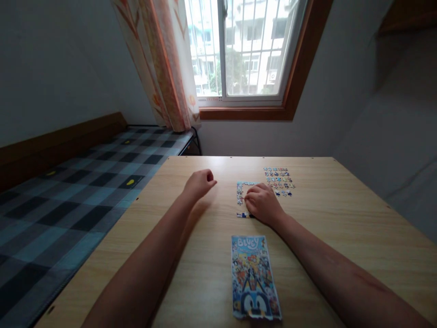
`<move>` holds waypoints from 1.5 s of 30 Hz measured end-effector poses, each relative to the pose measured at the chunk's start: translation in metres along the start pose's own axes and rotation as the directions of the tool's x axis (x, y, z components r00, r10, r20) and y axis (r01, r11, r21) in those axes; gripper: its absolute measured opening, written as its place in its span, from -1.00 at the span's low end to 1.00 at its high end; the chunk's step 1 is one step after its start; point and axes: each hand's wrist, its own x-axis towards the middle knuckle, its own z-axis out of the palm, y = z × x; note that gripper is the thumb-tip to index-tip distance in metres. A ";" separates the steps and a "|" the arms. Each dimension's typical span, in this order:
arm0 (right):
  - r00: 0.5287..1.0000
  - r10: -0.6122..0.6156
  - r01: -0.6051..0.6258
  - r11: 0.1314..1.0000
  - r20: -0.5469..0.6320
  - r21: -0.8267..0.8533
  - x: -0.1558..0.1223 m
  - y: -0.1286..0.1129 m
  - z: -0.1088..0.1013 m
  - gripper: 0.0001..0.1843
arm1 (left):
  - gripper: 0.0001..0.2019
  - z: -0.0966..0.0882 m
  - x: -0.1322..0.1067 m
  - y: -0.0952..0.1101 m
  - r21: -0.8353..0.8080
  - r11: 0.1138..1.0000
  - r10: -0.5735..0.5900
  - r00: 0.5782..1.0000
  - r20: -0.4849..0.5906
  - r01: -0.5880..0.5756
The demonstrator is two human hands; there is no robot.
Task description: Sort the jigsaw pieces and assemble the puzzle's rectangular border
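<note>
A partly joined jigsaw puzzle (240,193) lies on the table, its left and top borders forming a corner. Over its inner side is my right hand (264,203), fingers bunched at a small puzzle piece (243,199) by the left border; the fingertips partly hide it. Just below, a short joined strip of pieces (243,215) runs partly under this hand. My left hand (200,183) is curled closed to the left of the puzzle, apart from it, and nothing shows in its fingers. Loose puzzle pieces (278,180) sit in several rows to the right.
Nearer me lies a printed picture sheet (254,278) with cartoon dogs, between my forearms. The wooden table (201,282) reaches toward a wall with a window (252,54). A bed with a checked cover (85,182) stands left, beside a curtain (167,68).
</note>
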 end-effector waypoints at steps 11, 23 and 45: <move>0.999 -0.015 0.015 1.000 -0.044 0.019 -0.001 0.004 -0.001 -0.80 | -0.82 -0.029 0.002 -0.027 0.331 0.903 -0.323 0.940 0.110 0.272; 0.973 -0.032 0.057 0.993 -0.227 0.105 -0.003 0.005 -0.007 -0.79 | -0.72 -0.018 0.004 -0.014 0.398 0.870 -0.378 0.912 0.159 0.291; 0.971 -0.038 0.069 0.990 -0.235 0.126 -0.002 0.006 -0.007 -0.81 | -0.73 -0.025 -0.002 0.001 0.513 0.837 -0.362 0.894 0.263 0.188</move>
